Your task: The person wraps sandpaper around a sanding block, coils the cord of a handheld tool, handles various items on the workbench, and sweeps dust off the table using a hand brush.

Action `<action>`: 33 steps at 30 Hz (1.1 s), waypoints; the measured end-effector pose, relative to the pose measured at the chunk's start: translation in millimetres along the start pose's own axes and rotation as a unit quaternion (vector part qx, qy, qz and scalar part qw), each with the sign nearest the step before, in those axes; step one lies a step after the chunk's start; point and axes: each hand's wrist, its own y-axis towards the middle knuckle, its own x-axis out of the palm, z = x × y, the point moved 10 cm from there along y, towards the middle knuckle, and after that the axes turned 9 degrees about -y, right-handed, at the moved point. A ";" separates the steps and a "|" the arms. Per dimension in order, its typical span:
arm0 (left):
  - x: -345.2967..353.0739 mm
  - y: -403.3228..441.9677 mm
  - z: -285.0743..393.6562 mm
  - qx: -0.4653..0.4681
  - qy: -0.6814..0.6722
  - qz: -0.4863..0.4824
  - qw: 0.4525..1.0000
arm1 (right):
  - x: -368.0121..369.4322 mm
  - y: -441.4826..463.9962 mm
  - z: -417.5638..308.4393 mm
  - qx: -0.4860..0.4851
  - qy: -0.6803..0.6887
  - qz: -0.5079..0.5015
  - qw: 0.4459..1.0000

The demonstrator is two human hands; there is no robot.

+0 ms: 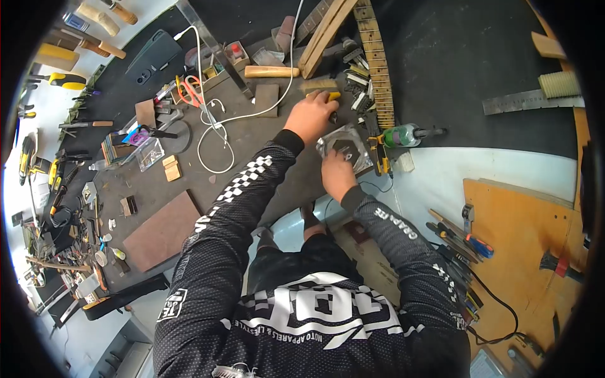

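My left hand (311,116) is closed over the bench, its fingers curled round a yellow-and-black tool (334,96). Only the tool's yellow part and a dark bit show, so its kind is hidden. Close by, my right hand (338,171) has its fingertips pressed together over a shiny shallow dish (362,165) with a dark middle. Small metal pieces (346,155) lie at those fingertips, too small to name. Just right of the dish are yellow-and-black pliers (380,154) and a green bottle (401,136) lying on its side.
A fretted guitar neck (377,60) lies beyond the pliers. A white cable (242,117) loops across the bench near orange-handled scissors (190,92). A brown wooden board (165,228) rests at the left. Several tools hang on the left wall; others lie on a wooden surface (513,233) at right.
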 end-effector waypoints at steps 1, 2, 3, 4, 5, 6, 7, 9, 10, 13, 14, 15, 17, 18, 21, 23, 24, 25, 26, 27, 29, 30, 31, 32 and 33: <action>7.0 0.6 -0.4 0.007 0.018 0.017 1.000 | -5.0 -14.7 -2.8 -0.025 0.048 0.005 0.999; 15.9 -12.0 3.0 -0.016 -0.009 -0.022 1.000 | -14.7 -29.3 -7.0 -0.050 0.098 0.009 0.994; 20.8 -37.1 16.6 -0.037 -0.036 -0.061 0.997 | -20.1 -43.0 -5.2 -0.049 0.201 -0.112 0.972; 22.7 -61.8 29.7 -0.059 -0.060 -0.099 0.991 | -29.5 -53.1 1.7 -0.017 0.220 -0.063 0.973; 9.6 -84.6 50.8 -0.036 -0.090 -0.104 0.990 | -36.4 -64.7 12.3 0.015 0.238 -0.012 0.971; -6.9 -98.3 64.7 -0.013 -0.120 -0.110 0.987 | -42.8 -77.4 23.5 0.049 0.256 0.037 0.965; -19.9 -97.4 55.0 -0.041 -0.138 -0.111 0.983 | -29.5 -87.6 25.5 0.063 0.282 0.018 0.957; -36.1 -94.3 42.8 -0.099 -0.183 -0.115 0.971 | -14.4 -90.7 18.7 0.040 0.200 0.024 0.979; -48.7 -75.5 37.2 -0.090 -0.143 -0.085 0.982 | -10.0 -92.3 14.1 0.025 0.158 0.025 0.987; -34.6 -31.1 5.0 -0.036 -0.073 0.003 0.997 | 1.3 -81.5 13.4 0.006 0.187 0.042 0.981; -17.0 -29.0 -3.0 -0.028 -0.054 0.013 0.998 | 4.4 -82.1 13.5 -0.003 0.206 0.041 0.978; -7.0 -26.2 -2.7 -0.020 -0.037 0.024 0.999 | 4.6 -85.8 15.7 -0.012 0.209 0.026 0.978; 11.5 -57.5 23.0 -0.045 -0.079 -0.067 0.994 | -2.6 -94.5 20.2 -0.042 0.218 -0.003 0.975; 14.0 -78.6 38.7 -0.049 -0.111 -0.095 0.988 | -10.0 -102.6 22.2 -0.049 0.244 0.015 0.968; -19.6 -116.1 78.5 -0.065 -0.199 -0.149 0.967 | -34.1 -140.0 29.1 -0.048 0.306 0.083 0.947; -41.4 -90.1 66.2 -0.083 -0.198 -0.113 0.970 | -48.9 -154.7 44.6 0.010 0.351 0.118 0.929; -46.7 -74.7 52.4 -0.093 -0.198 -0.092 0.971 | -57.1 -159.8 53.9 0.035 0.371 0.134 0.918; -49.0 -54.0 39.2 -0.088 -0.191 -0.057 0.976 | -69.9 -162.7 65.2 0.061 0.380 0.163 0.909; -45.8 -35.4 26.8 -0.036 -0.124 -0.008 0.992 | -84.3 -164.4 76.3 0.087 0.388 0.193 0.897; -29.7 -29.0 8.8 -0.041 -0.089 -0.001 0.995 | -97.5 -168.1 85.3 0.115 0.396 0.222 0.884; -5.0 -43.0 1.0 -0.059 -0.063 -0.023 0.996 | -107.8 -178.5 108.0 0.178 0.429 0.228 0.856; 5.0 -65.3 10.6 -0.074 -0.072 -0.050 0.993 | -107.1 -184.6 119.3 0.206 0.446 0.231 0.840; 7.5 -94.1 33.1 -0.083 -0.085 -0.090 0.989 | -94.4 -197.7 130.3 0.262 0.480 0.233 0.804; 2.5 -124.1 56.9 -0.082 -0.140 -0.131 0.978 | -80.2 -212.5 138.2 0.318 0.512 0.233 0.763; -8.8 -150.8 81.8 -0.070 -0.204 -0.134 0.967 | -75.6 -219.7 145.4 0.342 0.568 0.247 0.707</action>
